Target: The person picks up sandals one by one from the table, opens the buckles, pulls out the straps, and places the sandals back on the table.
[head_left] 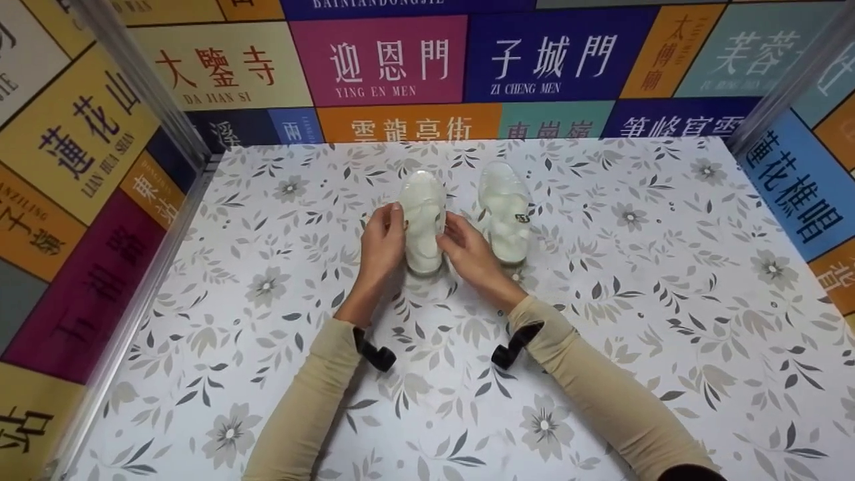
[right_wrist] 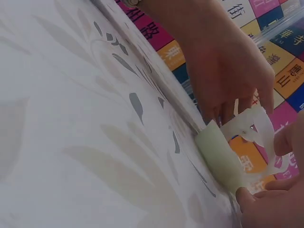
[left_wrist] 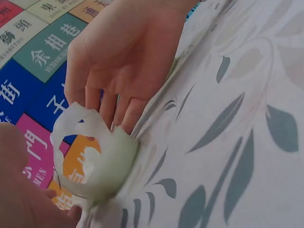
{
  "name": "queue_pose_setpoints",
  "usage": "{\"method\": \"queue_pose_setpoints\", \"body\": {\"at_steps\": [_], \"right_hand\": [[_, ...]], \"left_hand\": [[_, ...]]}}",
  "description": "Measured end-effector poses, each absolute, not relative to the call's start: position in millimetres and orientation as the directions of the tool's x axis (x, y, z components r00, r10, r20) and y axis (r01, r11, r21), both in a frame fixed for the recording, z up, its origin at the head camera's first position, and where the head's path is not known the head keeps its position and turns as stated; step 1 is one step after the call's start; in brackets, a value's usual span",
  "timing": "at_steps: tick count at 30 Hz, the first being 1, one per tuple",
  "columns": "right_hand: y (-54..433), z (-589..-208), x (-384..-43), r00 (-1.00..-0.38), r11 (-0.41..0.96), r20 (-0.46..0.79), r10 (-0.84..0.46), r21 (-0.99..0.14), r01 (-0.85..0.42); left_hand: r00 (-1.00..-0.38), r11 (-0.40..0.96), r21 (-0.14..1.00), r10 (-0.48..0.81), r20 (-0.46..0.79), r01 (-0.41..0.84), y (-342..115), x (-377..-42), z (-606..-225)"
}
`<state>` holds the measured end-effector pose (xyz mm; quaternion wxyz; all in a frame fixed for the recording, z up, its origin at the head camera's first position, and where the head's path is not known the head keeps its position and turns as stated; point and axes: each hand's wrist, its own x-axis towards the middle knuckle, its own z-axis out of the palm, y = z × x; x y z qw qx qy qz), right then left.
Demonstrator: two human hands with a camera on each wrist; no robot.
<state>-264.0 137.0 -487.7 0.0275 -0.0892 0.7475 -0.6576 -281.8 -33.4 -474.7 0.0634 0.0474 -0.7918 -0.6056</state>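
**Light, squishy sandal in both grips: go easy on the straps**

So my landmark is the other sandal (head_left: 507, 230). Just left of it is the pale sandal (head_left: 424, 220) I'm holding, toe pointing away from me, apparently resting on the floral tabletop (head_left: 427, 427). My left grip (head_left: 383, 240) is curled against its left side, thumb along it; my right grip (head_left: 473, 248) pinches its right side, reaching in between it and the other sandal. Can't tell how hard I'm squeezing.

Handling guess: light, rubbery plastic, floppy straps, stiffer sole. The shiny finish might slide a bit on bare fingers. Not really fragile, but I'd hold it low by the sides near the heel instead of yanking a strap.

Headcount: 2 sandals, 2 grips, 2 tan sleeves (head_left: 300, 394), 2 black wrist mounts (head_left: 382, 359) nearer me than the other sandal, 1 tabletop, plus 3 lettered walls (head_left: 381, 87): 1 beyond the other sandal, 1 off to each side of it.
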Motion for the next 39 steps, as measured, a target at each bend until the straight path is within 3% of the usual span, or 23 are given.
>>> {"method": "queue_pose_setpoints", "body": {"at_steps": [4,14,24,39], "right_hand": [[131.6,-491.1,-262.9,-0.976,0.11,0.08,-0.205,-0.988,-0.104],[135.0,-494.0,-261.4,-0.981,0.175,0.1,-0.169,-0.976,-0.13],[144.4,-493.0,-250.4,-0.982,0.161,0.105,-0.16,-0.978,-0.13],[181.5,-488.2,-218.4,-0.969,0.255,0.14,-0.205,-0.948,-0.191]], "left_hand": [[-0.992,0.258,0.965,-0.127,-0.014,-0.047,-33.9,-279.8,-480.0],[-0.99,0.319,0.947,-0.141,0.004,-0.042,-30.2,-278.4,-482.5],[-0.992,0.358,0.933,-0.099,0.081,0.04,-27.6,-272.9,-481.3],[-0.988,0.461,0.875,0.026,0.149,0.144,-14.1,-253.3,-473.2]]}}
